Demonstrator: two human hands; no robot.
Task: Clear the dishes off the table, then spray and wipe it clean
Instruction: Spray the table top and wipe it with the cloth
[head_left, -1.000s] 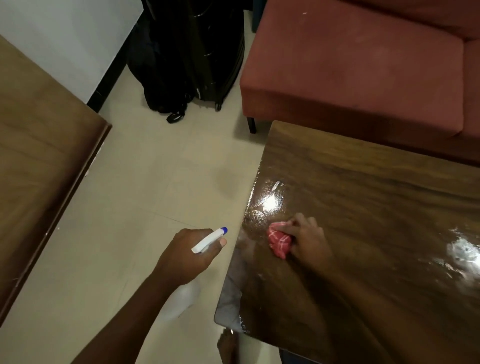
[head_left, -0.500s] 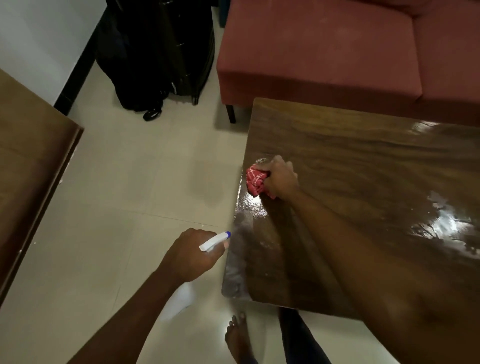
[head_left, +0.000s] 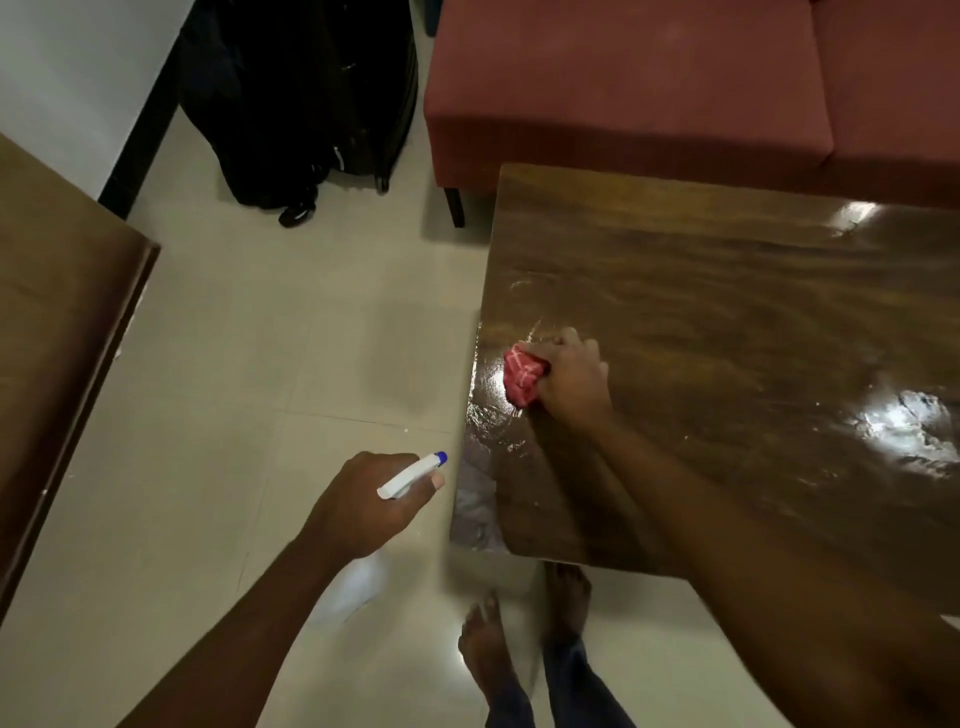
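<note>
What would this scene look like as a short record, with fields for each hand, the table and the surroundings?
left hand: grips a white spray bottle with a blue tip, over the floor beside the table
right hand: grips a bunched red cloth and presses it on the table near its edge
table: dark wood, glossy and wet-looking around the cloth
surroundings: red sofa behind the table, black bag by the wall
stage: wiping
</note>
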